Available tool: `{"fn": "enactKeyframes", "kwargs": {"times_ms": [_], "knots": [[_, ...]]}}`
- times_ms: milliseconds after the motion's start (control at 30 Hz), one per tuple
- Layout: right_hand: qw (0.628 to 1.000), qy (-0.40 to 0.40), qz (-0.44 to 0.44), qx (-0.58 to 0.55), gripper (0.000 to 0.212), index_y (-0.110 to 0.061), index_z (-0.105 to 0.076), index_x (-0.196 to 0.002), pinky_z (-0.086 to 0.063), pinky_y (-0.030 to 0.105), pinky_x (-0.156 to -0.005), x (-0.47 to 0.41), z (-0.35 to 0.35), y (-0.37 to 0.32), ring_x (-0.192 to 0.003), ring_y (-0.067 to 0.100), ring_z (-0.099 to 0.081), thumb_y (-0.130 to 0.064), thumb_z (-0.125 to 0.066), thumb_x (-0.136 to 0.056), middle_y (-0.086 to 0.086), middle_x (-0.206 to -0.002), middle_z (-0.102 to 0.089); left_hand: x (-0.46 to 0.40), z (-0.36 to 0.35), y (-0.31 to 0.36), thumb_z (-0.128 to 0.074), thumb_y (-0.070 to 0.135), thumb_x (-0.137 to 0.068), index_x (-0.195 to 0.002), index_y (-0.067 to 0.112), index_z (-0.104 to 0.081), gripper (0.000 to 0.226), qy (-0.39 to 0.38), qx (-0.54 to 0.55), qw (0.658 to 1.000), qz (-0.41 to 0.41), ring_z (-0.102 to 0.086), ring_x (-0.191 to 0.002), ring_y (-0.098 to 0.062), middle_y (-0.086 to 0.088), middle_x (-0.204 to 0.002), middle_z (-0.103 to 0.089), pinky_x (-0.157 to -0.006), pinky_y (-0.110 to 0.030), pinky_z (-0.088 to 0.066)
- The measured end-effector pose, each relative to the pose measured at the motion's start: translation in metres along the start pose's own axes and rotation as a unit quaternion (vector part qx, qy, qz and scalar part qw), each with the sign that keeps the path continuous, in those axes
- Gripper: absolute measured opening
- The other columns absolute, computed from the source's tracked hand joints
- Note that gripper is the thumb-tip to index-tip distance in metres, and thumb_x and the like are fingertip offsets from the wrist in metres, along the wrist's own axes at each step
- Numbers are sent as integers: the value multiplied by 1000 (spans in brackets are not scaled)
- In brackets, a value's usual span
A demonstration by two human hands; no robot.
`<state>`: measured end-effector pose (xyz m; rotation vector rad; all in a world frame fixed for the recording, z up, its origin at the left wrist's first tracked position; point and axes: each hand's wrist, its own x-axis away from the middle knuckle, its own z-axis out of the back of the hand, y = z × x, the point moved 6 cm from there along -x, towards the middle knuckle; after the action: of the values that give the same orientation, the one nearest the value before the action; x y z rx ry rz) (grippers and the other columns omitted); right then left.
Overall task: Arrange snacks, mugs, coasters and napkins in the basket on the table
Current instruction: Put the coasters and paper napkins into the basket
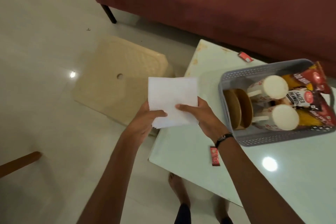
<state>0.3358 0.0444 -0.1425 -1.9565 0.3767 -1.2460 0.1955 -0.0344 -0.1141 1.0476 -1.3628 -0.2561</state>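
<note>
Napkins [172, 100] are in our two hands, up in the air over the left edge of the desk [272, 178] and the floor [45, 42]. They are white and stacked together, and we can see a few edges peeking out at the bottom. Our left hand [145, 123] has its grip closed on the lower left corner, with the thumb on top of the paper. Our right hand [200, 116] has its grip closed on the right side, thumb on top too. On the right wrist we wear a dark band [223, 137]. Just to the right of our hands sits the grey basket [234, 76] on the desk. Inside it, two brown coasters [238, 107] stand on their edges at the left end. Next to them are two white mugs [276, 87], turned so we see their pale bottoms. Snack packs [294, 101] fill the right end, and one says salted peanuts. A small red packet [215, 156] lies on the desk near our right arm, and another red packet [245, 56] lies behind the basket. A cream stool [116, 74] stands on the floor beside the desk, and a dark red couch [218, 5] is behind it all.
</note>
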Motion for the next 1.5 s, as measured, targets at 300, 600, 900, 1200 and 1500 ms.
{"fn": "enactKeyframes", "kwargs": {"times_ms": [300, 600, 900, 1200, 1500], "knots": [[955, 182, 70, 223, 49, -13, -55, -122, -46, 11, -67, 80, 144, -18, -91, 10, -59, -20, -75, -78, -1, -110, -63, 7, -159, -44, -76, 32, -59, -120, 17, -56, 66, 72, -150, 986, -22, -61, -109, -26, -7, -121, -64, -95, -44, -51], [854, 272, 171, 409, 31, -10, -53, -112, -50, 41, -78, 63, 198, -51, -99, 27, -58, -17, -59, -82, 8, -114, -60, -17, -242, -36, -62, 9, -80, -129, 8, -42, 54, 183, -311, 922, -141, -59, -109, -31, -13, -121, -60, -86, -36, -51], [792, 247, 247, 500, 17, -8, -57, -104, -38, 26, -59, 50, 186, -38, -86, 26, -61, -14, -56, -88, 10, -103, -62, -18, -245, -47, -62, 15, -84, -114, 11, -47, 34, 234, -328, 895, -190, -63, -100, -26, -7, -112, -63, -79, -31, -52], [780, 247, 291, 496, 26, -8, -61, -110, -46, 27, -64, 56, 190, -32, -84, 24, -65, -26, -57, -90, 9, -100, -66, -13, -242, -52, -65, 28, -84, -112, 8, -50, 37, 251, -318, 895, -187, -63, -81, -19, -3, -93, -65, -75, -32, -53], [771, 267, 327, 476, 17, -10, -62, -99, -55, 34, -61, 83, 225, -61, -83, 22, -65, -23, -54, -92, 7, -97, -69, -9, -240, -58, -58, 7, -82, -106, 11, -51, 25, 264, -315, 898, -156, -62, -89, -24, -7, -97, -66, -72, -27, -44]]}}
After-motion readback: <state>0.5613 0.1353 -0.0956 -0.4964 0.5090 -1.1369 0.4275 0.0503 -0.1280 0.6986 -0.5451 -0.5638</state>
